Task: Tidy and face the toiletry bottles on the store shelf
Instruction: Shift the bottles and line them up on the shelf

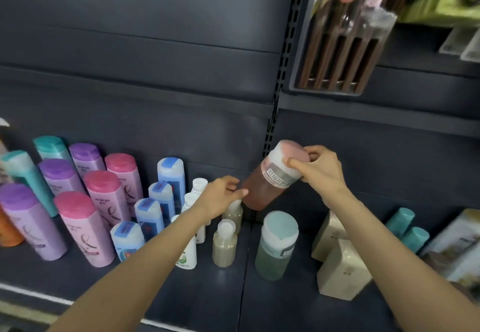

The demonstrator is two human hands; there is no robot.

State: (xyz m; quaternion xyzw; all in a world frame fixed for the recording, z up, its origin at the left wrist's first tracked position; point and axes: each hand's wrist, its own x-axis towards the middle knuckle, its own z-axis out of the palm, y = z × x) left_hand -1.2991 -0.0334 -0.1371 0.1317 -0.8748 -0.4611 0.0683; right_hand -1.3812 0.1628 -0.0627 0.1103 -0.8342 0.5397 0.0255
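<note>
A reddish-brown bottle [270, 183] with a pink-topped white cap is tilted in the air above the dark shelf [197, 300]. My right hand [319, 168] grips its cap end. My left hand [223, 196] touches its lower end with the fingertips. Below it stand two small beige bottles [225, 243] with white caps and a green bottle [276, 247] with a pale teal cap. Left of these are blue-capped bottles [149, 214] and white bottles [197, 188], partly hidden by my left forearm.
Rows of pink [83, 230], purple [28, 220] and teal [23, 175] bottles fill the left of the shelf. Cream boxes [342, 272] and small teal bottles [407, 227] stand on the right. A pack of dark chopsticks [342, 46] hangs above right.
</note>
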